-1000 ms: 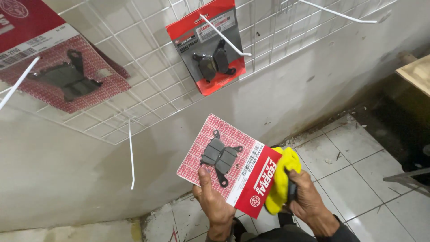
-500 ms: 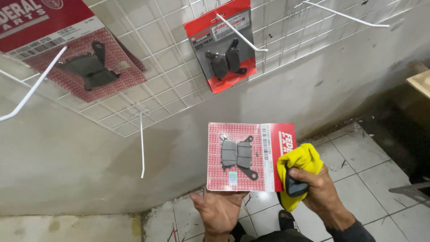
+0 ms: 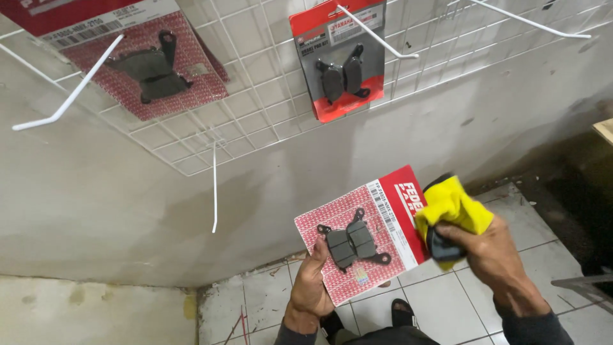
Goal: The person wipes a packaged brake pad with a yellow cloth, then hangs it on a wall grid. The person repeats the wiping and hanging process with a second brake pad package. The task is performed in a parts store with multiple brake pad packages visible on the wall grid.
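Here, a red blister pack of brake pads [image 3: 364, 236] is held up before a grey wall [image 3: 115, 198], free on every side.

Above hangs a white wire grid [image 3: 255, 83] with jutting hooks and two more packs; below lies pale tiled floor [image 3: 447, 306]. The left hand [image 3: 313, 284] pinches the pack's lower left edge. The right hand [image 3: 495, 259], just beside its right edge, is clenched on a yellow cloth [image 3: 453, 204].

Red brake-pad pack [image 3: 367, 236] – tilted, held up – beside yellow cloth [image 3: 452, 207].
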